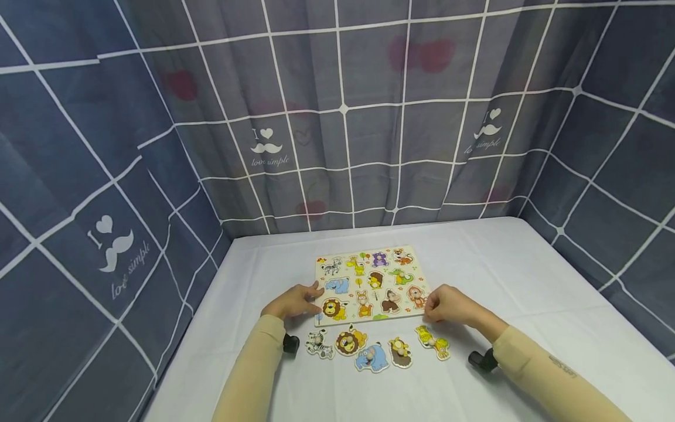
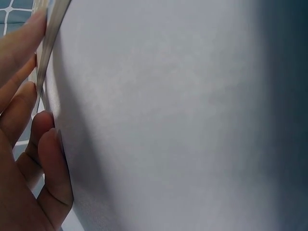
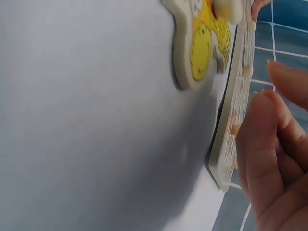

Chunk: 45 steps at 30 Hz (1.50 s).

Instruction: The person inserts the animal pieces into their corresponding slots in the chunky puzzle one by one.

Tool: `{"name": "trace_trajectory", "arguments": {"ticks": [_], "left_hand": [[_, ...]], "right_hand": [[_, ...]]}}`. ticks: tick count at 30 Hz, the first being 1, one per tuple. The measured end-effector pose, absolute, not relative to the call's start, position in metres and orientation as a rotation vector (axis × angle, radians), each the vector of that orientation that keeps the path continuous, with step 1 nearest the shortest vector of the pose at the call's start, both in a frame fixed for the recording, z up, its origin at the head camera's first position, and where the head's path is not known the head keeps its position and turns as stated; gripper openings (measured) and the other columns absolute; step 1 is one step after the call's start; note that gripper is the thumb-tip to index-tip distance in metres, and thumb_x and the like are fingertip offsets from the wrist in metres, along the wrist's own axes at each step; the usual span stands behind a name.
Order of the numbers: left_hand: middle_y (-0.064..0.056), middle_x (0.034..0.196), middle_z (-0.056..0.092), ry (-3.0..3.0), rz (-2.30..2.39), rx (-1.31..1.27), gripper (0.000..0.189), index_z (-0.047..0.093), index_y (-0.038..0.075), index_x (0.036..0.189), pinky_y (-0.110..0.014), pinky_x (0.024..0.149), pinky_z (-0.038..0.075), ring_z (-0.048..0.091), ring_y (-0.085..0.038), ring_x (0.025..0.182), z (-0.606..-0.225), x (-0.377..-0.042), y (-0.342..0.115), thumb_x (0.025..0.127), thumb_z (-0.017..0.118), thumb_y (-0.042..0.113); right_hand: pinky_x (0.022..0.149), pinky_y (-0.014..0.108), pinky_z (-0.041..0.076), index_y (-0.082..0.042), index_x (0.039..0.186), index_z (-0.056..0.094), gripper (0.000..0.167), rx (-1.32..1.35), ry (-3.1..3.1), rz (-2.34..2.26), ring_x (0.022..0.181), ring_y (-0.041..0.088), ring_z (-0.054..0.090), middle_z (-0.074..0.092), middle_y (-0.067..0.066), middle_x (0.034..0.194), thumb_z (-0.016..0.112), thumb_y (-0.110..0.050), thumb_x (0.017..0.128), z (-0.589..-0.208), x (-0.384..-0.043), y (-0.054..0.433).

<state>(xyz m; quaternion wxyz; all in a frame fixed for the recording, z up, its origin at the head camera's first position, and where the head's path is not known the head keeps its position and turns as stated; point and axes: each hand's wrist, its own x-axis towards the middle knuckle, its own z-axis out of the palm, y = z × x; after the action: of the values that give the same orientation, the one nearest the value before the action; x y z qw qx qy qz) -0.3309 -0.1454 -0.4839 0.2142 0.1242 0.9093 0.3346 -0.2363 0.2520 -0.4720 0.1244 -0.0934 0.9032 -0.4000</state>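
A wooden animal puzzle board [image 1: 387,285] lies flat on the table, with pictures of a zebra, lion, monkey and other animals. At its left edge, my left hand [image 1: 296,300] touches the rim with its fingertips; the left wrist view shows fingers [image 2: 24,43] against the board's side. My right hand [image 1: 450,305] hovers by the lower right corner, fingers loosely bent, nothing visible between them. Below that hand lies a yellow knobbed animal piece [image 1: 432,342]. Nearer me are a zebra piece [image 1: 319,344], a lion piece [image 1: 349,340], an elephant piece [image 1: 371,358] and a hedgehog piece [image 1: 401,351].
A white cloth [image 1: 253,381] covers the table. Dark checked curtains [image 1: 369,135] stand behind and at both sides. Black wrist cameras [image 1: 482,361] hang beneath both forearms, close to the cloth.
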Motion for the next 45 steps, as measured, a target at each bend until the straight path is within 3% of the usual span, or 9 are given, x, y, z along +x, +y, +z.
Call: {"name": "trace_trajectory", "arguments": {"ticks": [20, 45], "left_hand": [[0.003, 0.163, 0.030, 2.524, 0.939, 0.340, 0.062, 0.058, 0.021, 0.140, -0.059, 0.124, 0.015, 0.019, -0.036, 0.154, -0.484, -0.331, -0.144, 0.082, 0.081, 0.021], [0.000, 0.163, 0.030, 2.521, 0.924, 0.366, 0.063, 0.059, 0.020, 0.139, -0.061, 0.124, 0.014, 0.019, -0.037, 0.154, -0.481, -0.333, -0.143, 0.081, 0.082, 0.022]], "right_hand": [[0.051, 0.023, 0.047, -0.005, 0.068, 0.068, 0.014, -0.317, 2.574, -1.162, 0.056, 0.009, 0.056, 0.067, -0.001, 0.063, 0.081, -0.005, 0.075, -0.470, -0.208, 0.246], [0.051, 0.024, 0.048, -0.005, 0.066, 0.067, 0.015, -0.251, 2.576, -1.209, 0.055, 0.011, 0.057, 0.066, 0.001, 0.060, 0.078, -0.001, 0.074, -0.478, -0.196, 0.239]]}}
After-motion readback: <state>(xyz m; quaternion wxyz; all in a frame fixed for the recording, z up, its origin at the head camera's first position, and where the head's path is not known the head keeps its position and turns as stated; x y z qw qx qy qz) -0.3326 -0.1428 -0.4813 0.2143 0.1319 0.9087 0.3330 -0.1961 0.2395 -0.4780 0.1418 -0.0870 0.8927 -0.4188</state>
